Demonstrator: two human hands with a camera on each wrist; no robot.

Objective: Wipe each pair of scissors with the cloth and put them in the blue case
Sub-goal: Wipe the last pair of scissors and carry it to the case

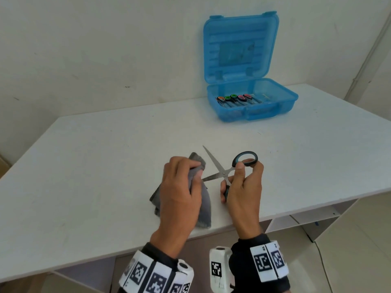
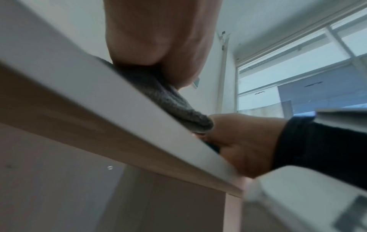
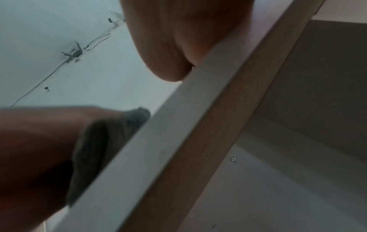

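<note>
A pair of scissors (image 1: 220, 169) with black and blue handles is spread open above the table's front part. My right hand (image 1: 239, 182) grips its handles: thumb and forefinger pinch the upper loop, the other fingers curl round the lower one. My left hand (image 1: 179, 182) holds a grey cloth (image 1: 204, 204) and pinches it round the tip of the lower blade. The upper blade points away to the left, bare. The same cloth (image 2: 168, 100) lies over the table edge in the left wrist view. The blue case (image 1: 251, 102) stands open at the back right.
Several small scissors (image 1: 233, 99) with coloured handles lie in the left part of the case, whose lid (image 1: 240, 45) leans against the wall. The white table (image 1: 95, 166) ends just below my hands; an open shelf shows beneath it.
</note>
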